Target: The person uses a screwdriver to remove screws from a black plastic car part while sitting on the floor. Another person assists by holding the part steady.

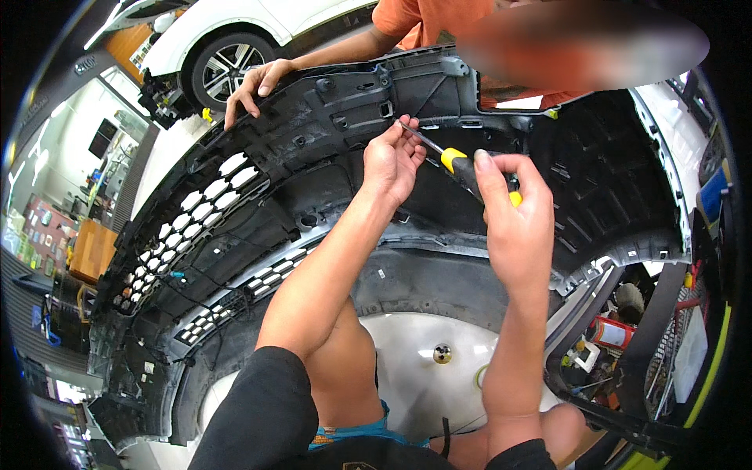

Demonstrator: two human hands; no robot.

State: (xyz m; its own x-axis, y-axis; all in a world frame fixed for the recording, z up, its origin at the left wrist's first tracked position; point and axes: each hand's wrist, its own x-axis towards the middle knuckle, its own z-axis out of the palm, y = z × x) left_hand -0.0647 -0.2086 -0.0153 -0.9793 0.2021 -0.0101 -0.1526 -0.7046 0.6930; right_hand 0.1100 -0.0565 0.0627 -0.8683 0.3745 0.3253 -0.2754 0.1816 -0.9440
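Note:
A large black car bumper [313, 184] lies with its ribbed inner side showing, curving across the view. My right hand [517, 215] is closed round the handle of a yellow-and-black screwdriver [454, 162], its shaft angled up and to the left. At the shaft's tip, my left hand [392, 160] pinches with thumb and fingertips close to the bumper's far edge. Whatever those fingertips hold, if anything, is too small to make out. Honeycomb grille mesh [200, 210] is set in the bumper's left part.
Across the bumper, a co-worker in an orange shirt [407, 19] rests a hand [258, 86] on its far edge. A white car [227, 23] stands behind. At right, a tool cart [666, 345] holds cans and tools. Below lies a glossy white surface [407, 337].

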